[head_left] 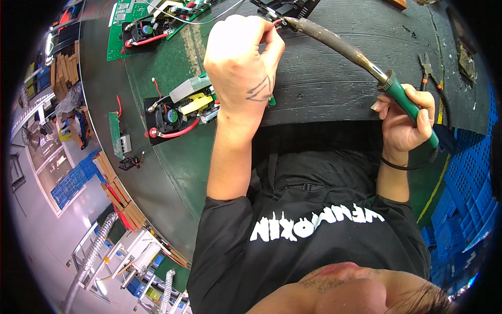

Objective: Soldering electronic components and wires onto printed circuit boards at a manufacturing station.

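My right hand [403, 125] is closed round the green handle of a soldering iron [342, 46]. The iron's long metal barrel slants up and left, its tip meeting the edge of a black finned part [293, 8] at the top of the view. Close by that tip, my left hand [235, 65] is in a pinch on a short red wire [277, 22]; the fingertips are partly hidden behind the hand. Just left of my left wrist lies a circuit board assembly [189, 102] with a black fan, a yellow transformer and a thick red lead.
More fan-fitted boards [144, 32] lie at the far left, and a small green board [115, 135] sits nearer. Wire cutters [425, 70] rest on the dark bench mat [324, 99] at right. Blue plastic crates [465, 162] stand beyond the bench's right edge.
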The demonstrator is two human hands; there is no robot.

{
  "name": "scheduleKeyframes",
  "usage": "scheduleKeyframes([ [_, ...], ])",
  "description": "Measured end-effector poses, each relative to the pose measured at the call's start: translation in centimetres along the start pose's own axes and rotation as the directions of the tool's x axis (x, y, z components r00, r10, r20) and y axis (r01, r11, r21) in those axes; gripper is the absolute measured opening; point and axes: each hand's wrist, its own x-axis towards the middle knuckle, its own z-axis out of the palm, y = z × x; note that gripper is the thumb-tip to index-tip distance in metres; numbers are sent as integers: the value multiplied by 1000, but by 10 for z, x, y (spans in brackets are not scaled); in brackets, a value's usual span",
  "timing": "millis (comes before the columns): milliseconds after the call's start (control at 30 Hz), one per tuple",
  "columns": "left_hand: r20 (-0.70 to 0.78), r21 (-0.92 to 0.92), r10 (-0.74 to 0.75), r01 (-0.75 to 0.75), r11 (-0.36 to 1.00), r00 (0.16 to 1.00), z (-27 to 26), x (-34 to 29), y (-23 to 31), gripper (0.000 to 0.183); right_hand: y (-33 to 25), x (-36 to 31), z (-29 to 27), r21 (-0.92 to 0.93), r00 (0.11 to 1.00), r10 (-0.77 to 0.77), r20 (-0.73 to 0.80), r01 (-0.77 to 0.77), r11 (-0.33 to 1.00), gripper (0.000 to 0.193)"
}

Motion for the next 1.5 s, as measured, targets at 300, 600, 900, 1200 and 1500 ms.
scheduleKeyframes([
  [300,0,5,-1,1,1000,1000,-1,0,2,7,-1,0,-1,15,1000,8,12,-8,1000,42],
  [600,3,-8,5,-5,1000,1000,0,1,1,8,-1,0,-2,13,1000,12,16,-12,1000,41],
  [900,3,2,6,-6,1000,1000,0,0,0,8,0,0,-2,2,1000,10,9,-10,1000,41],
  [1200,8,7,5,-5,1000,1000,0,1,1,8,0,0,-3,5,1000,6,-2,-6,1000,42],
  [1500,2,9,12,-12,1000,1000,0,1,1,8,0,0,-4,49,1000,-6,-19,7,999,43],
])
